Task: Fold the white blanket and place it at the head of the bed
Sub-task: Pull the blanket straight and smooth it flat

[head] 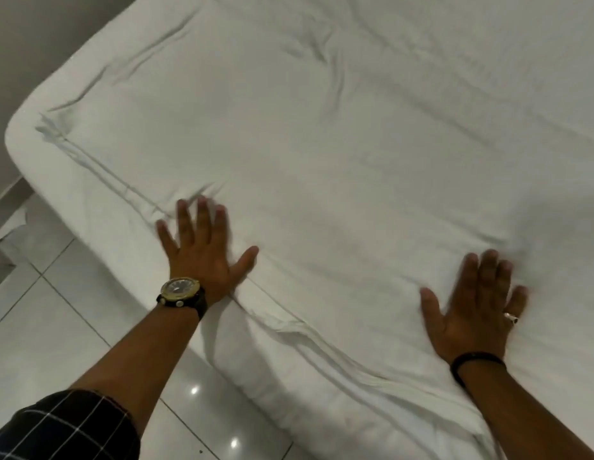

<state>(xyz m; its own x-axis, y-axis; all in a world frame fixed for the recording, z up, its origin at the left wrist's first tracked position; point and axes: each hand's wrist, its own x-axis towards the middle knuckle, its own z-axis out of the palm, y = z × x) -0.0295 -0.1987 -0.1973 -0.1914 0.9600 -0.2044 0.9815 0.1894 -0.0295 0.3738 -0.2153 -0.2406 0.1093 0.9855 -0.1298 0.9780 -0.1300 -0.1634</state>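
The white blanket [338, 154] lies spread flat over the bed [89, 197], with soft creases running across it and layered edges along the near side. My left hand [202, 250], with a watch on the wrist, presses palm down on the blanket close to the bed's near edge, fingers spread. My right hand [478, 307], with a ring and a dark wristband, also lies flat on the blanket further right, fingers apart. Both hands look slightly blurred. Neither hand grips any cloth.
A glossy white tiled floor [56, 327] runs along the bed's near side at lower left. A grey wall [30, 44] stands beyond the bed's rounded corner at upper left. A pale object [10, 230] sits by the wall at far left.
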